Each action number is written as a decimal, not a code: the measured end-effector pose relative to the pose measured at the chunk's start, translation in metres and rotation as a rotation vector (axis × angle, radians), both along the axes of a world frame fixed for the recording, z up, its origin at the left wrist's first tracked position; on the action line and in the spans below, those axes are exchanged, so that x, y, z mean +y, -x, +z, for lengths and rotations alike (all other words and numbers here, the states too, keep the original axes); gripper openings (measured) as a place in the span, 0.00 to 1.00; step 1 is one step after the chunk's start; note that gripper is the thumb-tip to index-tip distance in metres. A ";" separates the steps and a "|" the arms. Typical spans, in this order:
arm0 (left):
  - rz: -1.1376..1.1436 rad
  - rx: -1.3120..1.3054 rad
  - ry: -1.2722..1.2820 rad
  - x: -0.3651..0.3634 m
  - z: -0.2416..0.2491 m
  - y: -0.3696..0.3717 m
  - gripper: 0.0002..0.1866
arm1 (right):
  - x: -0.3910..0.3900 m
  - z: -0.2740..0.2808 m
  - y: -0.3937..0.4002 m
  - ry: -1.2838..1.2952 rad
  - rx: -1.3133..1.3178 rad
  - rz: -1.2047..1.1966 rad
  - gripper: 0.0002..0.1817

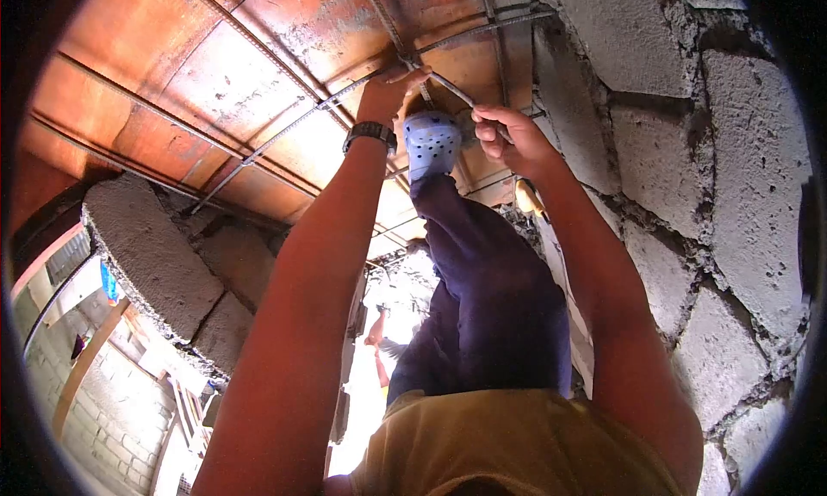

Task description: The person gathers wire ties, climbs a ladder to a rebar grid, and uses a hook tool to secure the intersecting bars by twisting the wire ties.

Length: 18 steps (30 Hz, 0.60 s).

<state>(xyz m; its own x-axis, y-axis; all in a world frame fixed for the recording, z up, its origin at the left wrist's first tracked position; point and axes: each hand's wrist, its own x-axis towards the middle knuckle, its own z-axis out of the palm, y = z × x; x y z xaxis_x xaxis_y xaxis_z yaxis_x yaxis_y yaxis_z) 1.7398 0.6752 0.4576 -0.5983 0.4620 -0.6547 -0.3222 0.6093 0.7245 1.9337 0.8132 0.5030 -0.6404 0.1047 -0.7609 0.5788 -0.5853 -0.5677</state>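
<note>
Ribbed steel reinforcing bars [245,161] cross in a grid over orange-brown panels [142,31]. My left hand [392,91], with a dark watch [370,135] on the wrist, is closed around a bar at a crossing near the top. Closed on a thin grey metal rod [451,89], my right hand [514,140] is just to the right and lower. The rod slants up toward the left fingertips; its lower end is hidden in my right fist. Between my arms, my foot in a light blue clog [432,143] rests by the bars.
A rough concrete-block wall [659,143] rises close on the right. Another block wall [151,255] with a broken edge stands left. Far below, part of another person [376,332] shows in bright light. A yellow object [527,198] lies beside my right forearm.
</note>
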 end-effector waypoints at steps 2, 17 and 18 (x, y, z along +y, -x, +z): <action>0.022 -0.100 0.088 -0.001 0.004 -0.001 0.38 | -0.007 0.014 0.000 0.248 0.039 -0.198 0.14; 0.006 0.270 -0.167 -0.007 -0.016 -0.007 0.35 | -0.038 0.022 0.016 0.958 0.350 -0.286 0.16; -0.006 0.280 -0.140 -0.006 -0.016 -0.008 0.34 | -0.037 0.018 0.016 0.959 0.351 -0.288 0.16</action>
<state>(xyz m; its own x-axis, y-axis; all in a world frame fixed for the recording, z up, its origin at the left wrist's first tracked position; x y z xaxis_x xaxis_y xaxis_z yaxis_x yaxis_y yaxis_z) 1.7480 0.6689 0.4415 -0.7437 0.5397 -0.3945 -0.0949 0.4989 0.8615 1.9173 0.7761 0.5209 -0.8867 -0.2588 -0.3831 0.2404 -0.9659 0.0961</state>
